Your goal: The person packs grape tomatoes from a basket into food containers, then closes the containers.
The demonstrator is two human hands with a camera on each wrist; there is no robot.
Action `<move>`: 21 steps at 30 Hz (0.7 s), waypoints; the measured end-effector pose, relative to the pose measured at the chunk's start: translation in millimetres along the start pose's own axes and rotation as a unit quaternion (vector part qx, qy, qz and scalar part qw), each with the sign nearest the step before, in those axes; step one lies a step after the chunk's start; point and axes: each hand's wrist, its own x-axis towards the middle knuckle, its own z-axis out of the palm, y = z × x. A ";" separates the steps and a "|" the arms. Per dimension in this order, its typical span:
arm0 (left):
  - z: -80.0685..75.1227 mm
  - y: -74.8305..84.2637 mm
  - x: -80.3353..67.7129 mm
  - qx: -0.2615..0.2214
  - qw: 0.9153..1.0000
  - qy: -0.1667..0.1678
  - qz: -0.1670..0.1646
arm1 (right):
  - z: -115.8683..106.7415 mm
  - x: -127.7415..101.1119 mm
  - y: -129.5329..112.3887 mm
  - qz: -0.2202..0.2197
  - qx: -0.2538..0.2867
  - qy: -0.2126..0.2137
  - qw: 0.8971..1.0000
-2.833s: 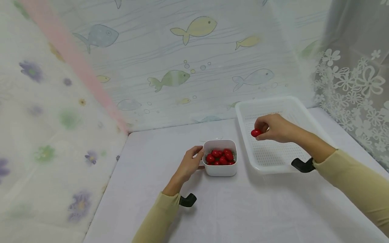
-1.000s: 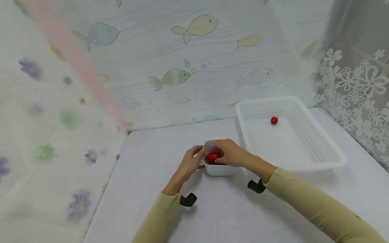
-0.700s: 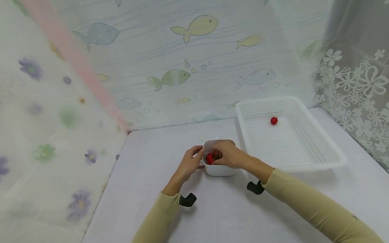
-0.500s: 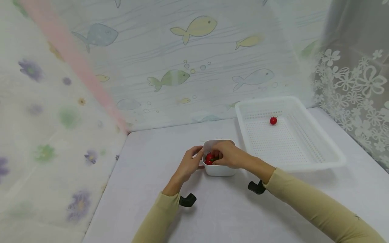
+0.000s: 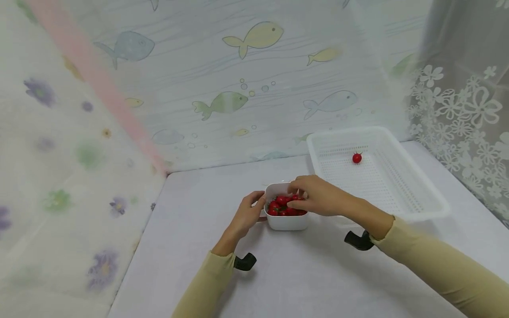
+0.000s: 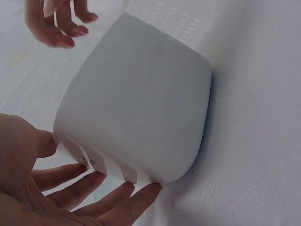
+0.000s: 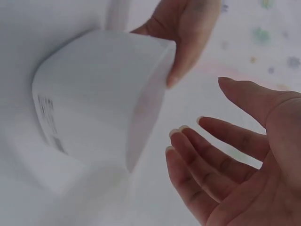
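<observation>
A small white bowl [image 5: 287,219] of several red cherry tomatoes [image 5: 284,205] stands mid-table. My left hand [image 5: 248,214] grips its left side, thumb at the rim and fingers along the wall [image 6: 94,197]. My right hand [image 5: 314,197] hovers over the bowl's right half. In the right wrist view its palm [image 7: 235,155] is spread and holds nothing beside the bowl [image 7: 89,103]. One cherry tomato [image 5: 357,157] lies at the far end of the white perforated basket [image 5: 421,194].
The basket stands right of the bowl on the white tablecloth [image 5: 302,278]. A fish-print curtain [image 5: 246,88] hangs behind, a flower-print one [image 5: 59,154] at the left and lace [image 5: 465,115] at the right.
My right hand placed a tomato in the basket, reached into the bowl, and has now risen out of it, shifting slightly right. The left hand stayed on the bowl.
</observation>
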 end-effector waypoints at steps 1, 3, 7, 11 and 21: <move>0.0 0.3 0.0 0.002 1.000 0.001 -0.002 | -5.1 -2.8 -0.2 0.001 -0.006 0.001 1.000; 0.1 0.7 -0.2 0.002 1.000 0.002 -0.004 | -15.3 -8.1 0.0 0.001 -0.018 0.003 1.000; 0.1 1.5 -0.2 0.002 1.000 0.002 -0.002 | -33.6 -16.5 3.0 0.003 -0.035 0.017 0.999; -0.2 2.3 0.2 0.001 1.000 0.001 0.002 | -50.8 -23.0 10.1 0.012 -0.041 0.030 0.999; 0.3 0.8 0.8 -0.001 1.000 0.000 -0.003 | -95.9 -29.6 61.3 0.065 -0.073 0.075 0.992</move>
